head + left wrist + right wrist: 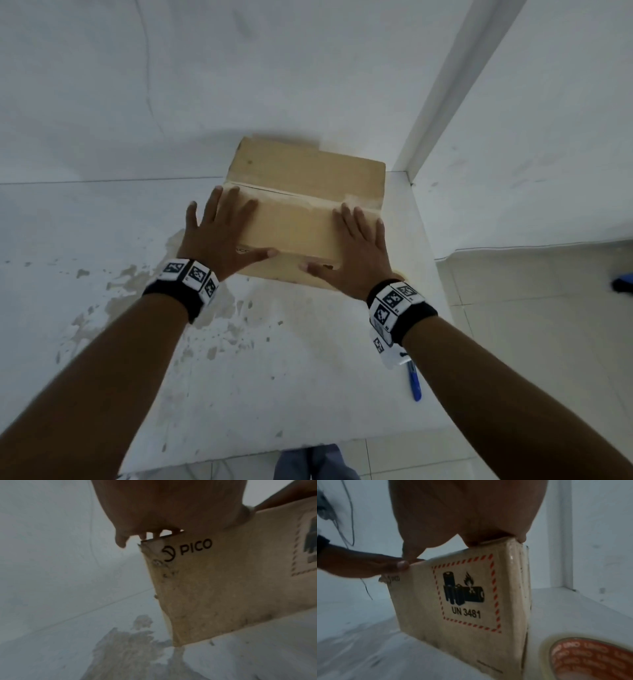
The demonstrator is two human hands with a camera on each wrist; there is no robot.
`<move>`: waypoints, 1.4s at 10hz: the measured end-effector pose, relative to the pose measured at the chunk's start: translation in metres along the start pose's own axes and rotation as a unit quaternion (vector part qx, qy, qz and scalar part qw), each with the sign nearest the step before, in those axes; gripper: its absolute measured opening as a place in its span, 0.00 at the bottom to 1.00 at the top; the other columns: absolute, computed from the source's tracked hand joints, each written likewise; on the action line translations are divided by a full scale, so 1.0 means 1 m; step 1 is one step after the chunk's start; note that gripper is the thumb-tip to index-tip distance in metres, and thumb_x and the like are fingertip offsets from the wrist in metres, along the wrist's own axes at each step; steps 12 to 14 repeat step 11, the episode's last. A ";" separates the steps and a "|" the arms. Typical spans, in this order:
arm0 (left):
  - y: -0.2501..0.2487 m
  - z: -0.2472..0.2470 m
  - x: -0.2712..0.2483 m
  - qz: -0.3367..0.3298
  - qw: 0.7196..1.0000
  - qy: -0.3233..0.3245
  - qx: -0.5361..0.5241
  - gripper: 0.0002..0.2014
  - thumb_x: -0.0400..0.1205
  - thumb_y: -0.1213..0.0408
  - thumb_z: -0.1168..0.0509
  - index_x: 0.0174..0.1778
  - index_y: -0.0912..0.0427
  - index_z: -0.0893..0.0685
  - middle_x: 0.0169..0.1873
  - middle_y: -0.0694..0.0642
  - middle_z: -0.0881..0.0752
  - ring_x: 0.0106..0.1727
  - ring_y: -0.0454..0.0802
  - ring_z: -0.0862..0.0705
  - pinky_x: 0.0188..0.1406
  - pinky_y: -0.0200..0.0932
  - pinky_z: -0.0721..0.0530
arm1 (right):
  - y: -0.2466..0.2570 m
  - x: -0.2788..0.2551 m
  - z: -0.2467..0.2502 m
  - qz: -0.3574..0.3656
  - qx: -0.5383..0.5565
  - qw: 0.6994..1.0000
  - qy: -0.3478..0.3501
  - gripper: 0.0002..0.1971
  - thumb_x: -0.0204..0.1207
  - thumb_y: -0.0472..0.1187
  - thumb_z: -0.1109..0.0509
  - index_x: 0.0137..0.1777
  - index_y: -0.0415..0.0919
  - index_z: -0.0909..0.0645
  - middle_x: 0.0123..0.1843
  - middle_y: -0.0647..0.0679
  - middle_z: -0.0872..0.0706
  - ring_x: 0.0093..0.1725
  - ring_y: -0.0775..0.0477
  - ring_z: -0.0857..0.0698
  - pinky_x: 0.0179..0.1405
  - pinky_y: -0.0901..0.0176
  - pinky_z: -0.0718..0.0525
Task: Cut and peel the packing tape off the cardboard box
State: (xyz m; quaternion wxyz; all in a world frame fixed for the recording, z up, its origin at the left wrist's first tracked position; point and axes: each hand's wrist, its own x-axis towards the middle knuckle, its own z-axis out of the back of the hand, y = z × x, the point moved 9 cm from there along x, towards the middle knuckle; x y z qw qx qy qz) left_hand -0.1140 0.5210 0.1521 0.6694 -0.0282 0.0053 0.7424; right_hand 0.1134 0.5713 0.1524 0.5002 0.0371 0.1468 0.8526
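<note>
Your left hand [219, 236] and right hand [356, 253] lie flat, fingers spread, steadying the tan rectangular cardboard box [305, 192] near the white table's [239, 377] far right corner.

The box [301, 205] under my palms is matt brown cardboard, its near face speckled with dirt and frayed at 1 corner. Clear glossy tape [511, 563] wraps its right edge and catches a glint of light. Along the top seam the paper skin [301, 202] looks torn pale and rough. The label [467, 595] is printed flat on the card in black and red. The table [239, 377] is white and matt, with paint flaked off to rough grey patches. The roll [590, 658] beside the box looks glossy. The knife [415, 380] looks like smooth blue plastic.
</note>
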 end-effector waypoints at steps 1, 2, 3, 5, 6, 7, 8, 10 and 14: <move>0.002 -0.008 0.003 -0.002 0.996 0.018 -0.086 0.61 0.63 0.14 0.63 0.88 0.49 0.48 0.89 0.57 0.52 0.89 0.60 0.56 0.77 0.73 0.32 | -0.009 0.005 -0.006 0.033 -0.052 0.998 0.026 0.57 0.71 0.80 0.46 0.88 0.41 0.58 0.90 0.48 0.58 0.89 0.45 0.59 0.86 0.37 0.61; -0.010 -0.011 0.001 0.038 0.990 0.008 -0.138 0.62 0.61 0.13 0.61 0.88 0.49 0.49 0.89 0.57 0.54 0.89 0.61 0.60 0.78 0.70 0.32 | -0.027 0.022 -0.001 0.071 -0.070 0.993 0.067 0.54 0.74 0.76 0.45 0.88 0.44 0.62 0.90 0.50 0.61 0.88 0.48 0.61 0.86 0.38 0.61; -0.025 -0.012 0.004 0.081 0.983 -0.001 -0.162 0.60 0.63 0.17 0.55 0.88 0.50 0.51 0.89 0.57 0.56 0.88 0.61 0.63 0.77 0.68 0.31 | -0.040 0.038 0.009 0.082 -0.081 0.989 0.094 0.52 0.75 0.73 0.44 0.88 0.46 0.64 0.89 0.53 0.63 0.88 0.51 0.63 0.86 0.38 0.62; -0.024 -0.015 0.017 0.091 0.982 -0.009 -0.166 0.58 0.65 0.18 0.53 0.87 0.51 0.49 0.88 0.58 0.54 0.88 0.63 0.62 0.73 0.69 0.26 | -0.048 0.053 0.009 0.074 -0.034 0.992 0.097 0.49 0.78 0.69 0.41 0.88 0.48 0.63 0.89 0.58 0.64 0.87 0.54 0.64 0.86 0.36 0.59; -0.023 -0.013 0.021 0.086 0.984 -0.015 -0.159 0.59 0.65 0.18 0.56 0.87 0.52 0.47 0.88 0.60 0.51 0.88 0.65 0.59 0.73 0.70 0.26 | -0.049 0.057 0.009 0.077 -0.031 0.992 0.095 0.49 0.78 0.70 0.41 0.88 0.49 0.64 0.89 0.58 0.64 0.87 0.54 0.65 0.86 0.35 0.59; -0.021 -0.011 0.023 0.083 0.985 -0.012 -0.152 0.59 0.64 0.17 0.56 0.87 0.51 0.47 0.88 0.59 0.52 0.88 0.63 0.59 0.73 0.70 0.25 | -0.047 0.057 0.007 0.075 -0.035 0.993 0.089 0.49 0.77 0.71 0.42 0.88 0.48 0.63 0.89 0.57 0.64 0.87 0.53 0.64 0.86 0.35 0.58; -0.018 -0.008 0.025 0.094 0.982 0.000 -0.161 0.55 0.67 0.21 0.48 0.87 0.48 0.48 0.88 0.56 0.54 0.88 0.59 0.61 0.68 0.69 0.22 | -0.047 0.057 0.006 0.073 -0.024 0.994 0.082 0.50 0.77 0.72 0.43 0.88 0.48 0.63 0.89 0.57 0.64 0.87 0.53 0.65 0.86 0.35 0.59; -0.020 -0.007 0.024 0.093 0.978 0.036 -0.185 0.55 0.68 0.23 0.44 0.88 0.50 0.49 0.89 0.58 0.55 0.88 0.62 0.63 0.81 0.66 0.37 | -0.047 0.058 0.008 0.078 -0.017 0.992 0.094 0.50 0.77 0.71 0.42 0.88 0.48 0.63 0.89 0.57 0.64 0.88 0.53 0.64 0.85 0.34 0.58; -0.016 -0.003 0.018 0.089 0.970 0.044 -0.220 0.55 0.68 0.22 0.50 0.88 0.50 0.51 0.89 0.56 0.58 0.88 0.58 0.64 0.86 0.66 0.51 | -0.046 0.055 0.010 0.079 -0.022 0.991 0.101 0.52 0.74 0.74 0.43 0.88 0.50 0.65 0.89 0.58 0.66 0.87 0.53 0.66 0.83 0.27 0.61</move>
